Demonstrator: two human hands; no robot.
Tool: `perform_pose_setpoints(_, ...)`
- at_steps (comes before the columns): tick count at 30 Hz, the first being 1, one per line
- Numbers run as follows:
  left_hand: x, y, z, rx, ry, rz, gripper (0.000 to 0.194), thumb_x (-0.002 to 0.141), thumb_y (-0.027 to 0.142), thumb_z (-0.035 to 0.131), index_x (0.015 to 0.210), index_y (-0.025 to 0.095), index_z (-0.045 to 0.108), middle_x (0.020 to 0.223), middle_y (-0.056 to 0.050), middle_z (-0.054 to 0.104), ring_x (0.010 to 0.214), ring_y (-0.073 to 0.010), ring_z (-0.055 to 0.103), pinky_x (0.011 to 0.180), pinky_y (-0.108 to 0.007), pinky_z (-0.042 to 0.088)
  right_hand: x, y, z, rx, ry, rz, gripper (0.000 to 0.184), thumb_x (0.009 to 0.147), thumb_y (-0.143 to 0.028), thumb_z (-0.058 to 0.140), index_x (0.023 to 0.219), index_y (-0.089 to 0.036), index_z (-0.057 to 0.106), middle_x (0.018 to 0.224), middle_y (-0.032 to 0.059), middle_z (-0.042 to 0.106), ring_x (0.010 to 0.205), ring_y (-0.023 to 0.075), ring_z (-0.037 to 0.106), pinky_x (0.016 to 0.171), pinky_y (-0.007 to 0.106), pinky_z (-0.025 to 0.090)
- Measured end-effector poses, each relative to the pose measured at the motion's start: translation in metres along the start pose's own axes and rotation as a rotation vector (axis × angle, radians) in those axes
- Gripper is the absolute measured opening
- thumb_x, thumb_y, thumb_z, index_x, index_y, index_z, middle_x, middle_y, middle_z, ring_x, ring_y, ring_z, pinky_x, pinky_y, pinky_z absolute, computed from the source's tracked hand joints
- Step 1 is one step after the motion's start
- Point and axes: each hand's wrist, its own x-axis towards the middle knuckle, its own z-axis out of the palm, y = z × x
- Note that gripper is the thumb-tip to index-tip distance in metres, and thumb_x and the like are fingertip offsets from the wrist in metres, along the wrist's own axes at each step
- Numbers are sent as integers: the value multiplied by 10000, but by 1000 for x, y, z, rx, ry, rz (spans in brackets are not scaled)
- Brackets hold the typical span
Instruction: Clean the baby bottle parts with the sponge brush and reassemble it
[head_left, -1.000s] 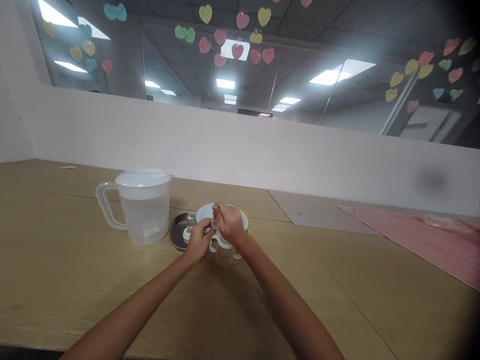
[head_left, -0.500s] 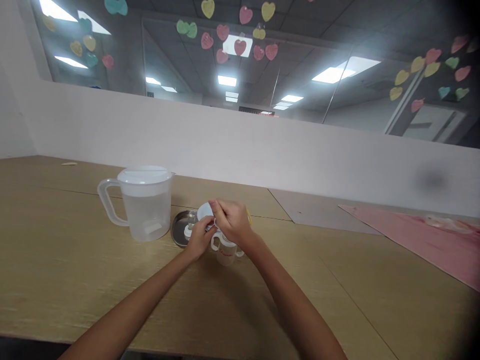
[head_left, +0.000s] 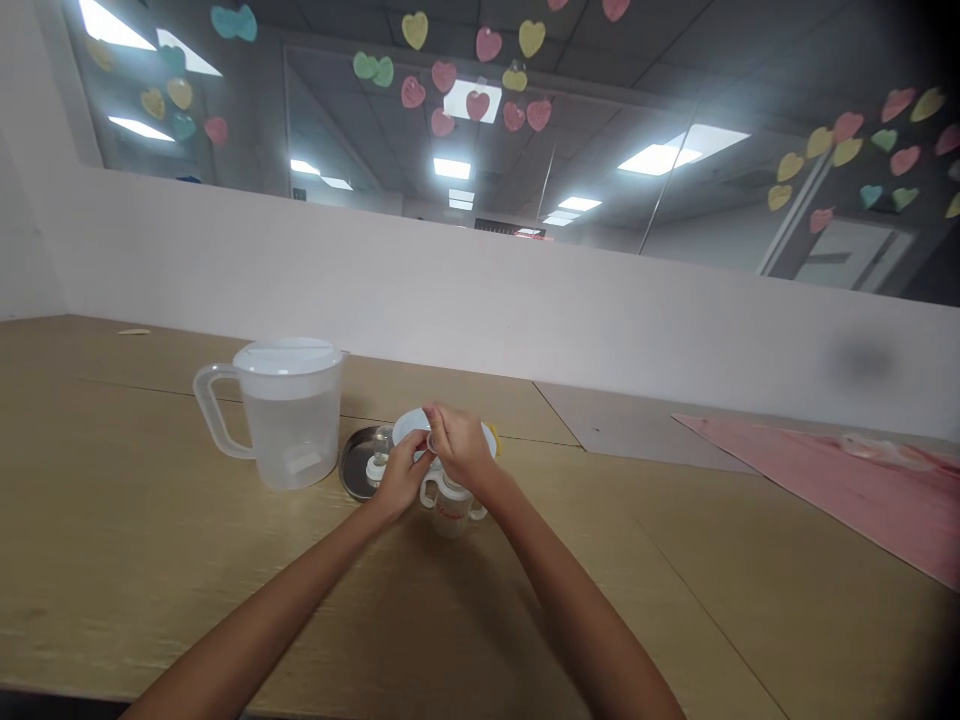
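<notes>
My left hand is closed, its fingertips pinching a small white ring-shaped piece. My right hand is closed against the same piece from the other side, thumb up; its fingers are partly hidden. Just below them a clear baby bottle with two white handles and red lettering stands upright on the table. Left of my left hand, a round steel tray holds a white-collared piece with a clear dome. A pale round lid or dish with a yellow part at its edge sits behind my hands.
A large translucent pitcher with a lid and a handle on its left stands left of the tray. The wooden table meets a white low wall at the back. A pink mat lies at the right.
The view has tilted up slightly. My right hand has turned a little, so more of the ring-shaped piece and the pale round thing behind shows. Both hands stay together over the bottle.
</notes>
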Motion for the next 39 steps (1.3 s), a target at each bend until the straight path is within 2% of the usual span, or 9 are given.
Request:
perform_pose_setpoints(4, 5, 4, 2, 1, 47, -18, 182, 808, 302, 500, 863, 153, 589, 878, -53, 631, 831, -186, 553, 781, -294, 427, 1, 8, 1, -42, -37, 32, 420, 970, -311, 226, 640, -199, 461, 524, -27, 443, 476, 111, 396, 498, 242, 267)
perform_pose_setpoints(7, 7, 7, 2, 6, 69, -29, 167, 795, 305, 515, 807, 157, 591, 812, -34, 625, 791, -171, 550, 755, -271, 426, 5, 8, -8, -105, -49, 37, 386, 967, -291, 257, 689, -188, 502, 621, 0, 523, 535, 116, 451, 522, 242, 292)
perform_pose_setpoints(10, 7, 7, 3, 7, 62, -20, 164, 788, 303, 533, 823, 161, 608, 835, -38, 636, 801, -173, 558, 768, -274, 423, 8, 5, -20, -266, -58, 33, 309, 951, -282, 330, 766, -180, 556, 746, 39, 597, 606, 128, 509, 528, 250, 283)
perform_pose_setpoints(13, 6, 5, 4, 10, 60, -30, 169, 794, 297, 536, 862, 168, 620, 884, -44, 648, 827, -174, 569, 783, -278, 425, 10, 5, -29, -414, -107, 115, 294, 935, -289, 376, 771, -183, 596, 722, 44, 635, 613, 142, 549, 512, 259, 255)
perform_pose_setpoints(19, 5, 1, 6, 15, 77, -59, 193, 789, 318, 545, 876, 168, 631, 896, -54, 660, 832, -179, 585, 779, -284, 430, 12, 8, -38, -562, -179, 236, 404, 932, -349, 372, 708, -173, 658, 673, 89, 674, 605, 174, 598, 506, 263, 248)
perform_pose_setpoints(24, 4, -3, 6, -2, 76, -53, 198, 790, 314, 542, 880, 165, 636, 891, -47, 658, 825, -175, 587, 757, -278, 444, 10, 13, -30, -570, -259, 134, 399, 944, -346, 352, 782, -176, 674, 671, 90, 678, 585, 175, 602, 497, 259, 268)
perform_pose_setpoints(28, 2, -6, 8, -17, 71, -59, 212, 797, 310, 528, 905, 158, 627, 899, -50, 652, 816, -175, 575, 750, -279, 443, 7, 16, -19, -559, -277, 94, 375, 953, -328, 329, 852, -173, 656, 694, 95, 676, 595, 180, 607, 503, 259, 303)
perform_pose_setpoints(34, 5, 3, 9, -27, 86, -35, 206, 819, 317, 509, 892, 153, 611, 894, -52, 646, 848, -176, 571, 795, -289, 436, 4, 17, -7, -610, -458, 150, 450, 967, -360, 248, 879, -157, 639, 765, 100, 678, 686, 189, 632, 580, 249, 373)
perform_pose_setpoints(39, 5, 6, 6, 57, 124, -26, 202, 827, 323, 507, 890, 154, 597, 865, -48, 635, 819, -175, 561, 789, -297, 429, 4, 11, -13, -535, -442, 177, 393, 953, -362, 296, 890, -177, 638, 834, 70, 684, 718, 175, 619, 575, 234, 339)
